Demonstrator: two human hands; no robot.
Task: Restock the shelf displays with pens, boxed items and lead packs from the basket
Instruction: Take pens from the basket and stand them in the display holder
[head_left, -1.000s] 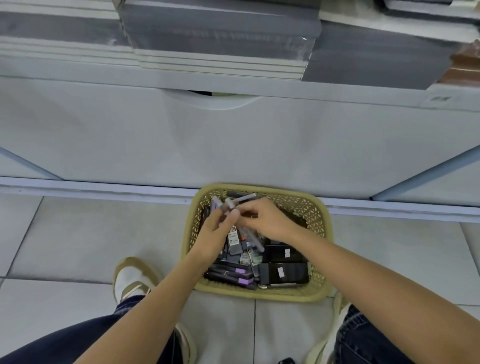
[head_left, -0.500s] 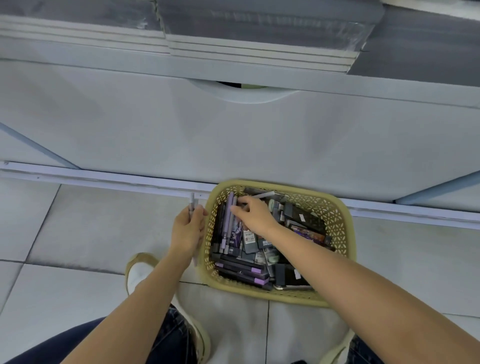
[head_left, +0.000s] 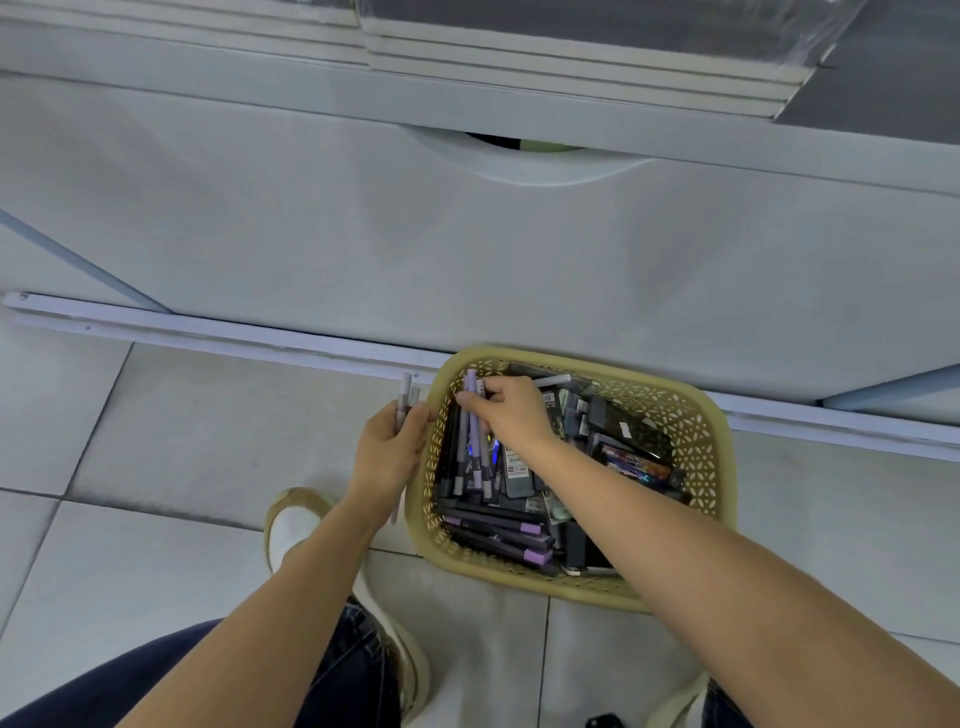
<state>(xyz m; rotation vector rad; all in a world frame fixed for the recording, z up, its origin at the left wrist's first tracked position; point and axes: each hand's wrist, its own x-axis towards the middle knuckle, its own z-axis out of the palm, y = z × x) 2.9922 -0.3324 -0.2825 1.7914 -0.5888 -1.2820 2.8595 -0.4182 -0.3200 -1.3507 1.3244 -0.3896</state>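
Where the yellow basket (head_left: 711, 441) sits on the tiled floor (head_left: 156, 441), hard against the foot of the white shelf unit (head_left: 467, 270), the person bends over it with both arms reaching down. There is only the head view to go by.

The left hand (head_left: 392, 447) hangs just outside the basket's left wall, fingers curled closed around a couple of pale grey pens (head_left: 404, 395). Their tips stick up past the thumb toward the shelf unit's base rail (head_left: 234, 340), and a lower end shows below the wrist, beside the basket's near-left corner.

The right hand (head_left: 511, 410) is inside the basket, at its far-left corner. Its fingertips (head_left: 465, 400) are pinched on the top ends of a few purple-and-grey pens (head_left: 475, 457), which slope down from the grip toward the basket's middle, resting on the stock beneath. How firmly they are held I cannot tell.

The rest of the basket is packed: dark boxed items (head_left: 631, 431) toward its right side, long dark boxes with purple ends (head_left: 511, 540) along its near wall. A shoe (head_left: 293, 525) stands on the floor near the basket's near-left corner. Above the basket, stacked flat packs (head_left: 571, 47) lie on top of the shelf unit.
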